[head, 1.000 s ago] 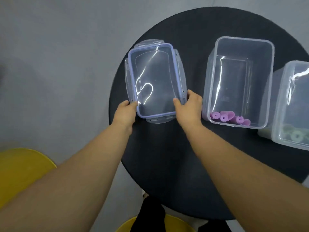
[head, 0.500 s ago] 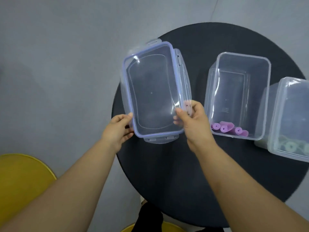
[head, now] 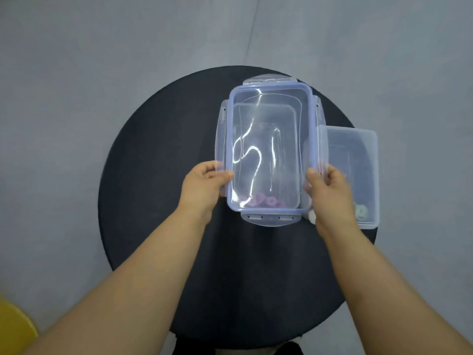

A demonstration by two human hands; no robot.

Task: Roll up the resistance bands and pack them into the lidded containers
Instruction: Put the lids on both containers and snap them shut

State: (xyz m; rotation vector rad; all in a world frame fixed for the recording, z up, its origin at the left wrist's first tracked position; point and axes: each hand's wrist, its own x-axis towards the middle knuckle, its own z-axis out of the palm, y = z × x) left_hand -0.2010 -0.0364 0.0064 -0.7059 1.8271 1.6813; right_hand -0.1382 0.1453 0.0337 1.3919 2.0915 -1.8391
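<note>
As both hands (head: 204, 187) (head: 330, 192) grip it, the lid (head: 268, 139) — clear — overlies purple rolls (head: 266, 201).

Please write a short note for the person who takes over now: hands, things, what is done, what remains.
Left hand and right hand each grip a long side of the clear lid, held over the container with the purple rolled bands. The second container, to the right, is open, with green rolled bands inside.
Done: visible bands rolled and packed.
Left: seat this lid, snap its flaps, then close the second container; its lid is not in view.
</note>
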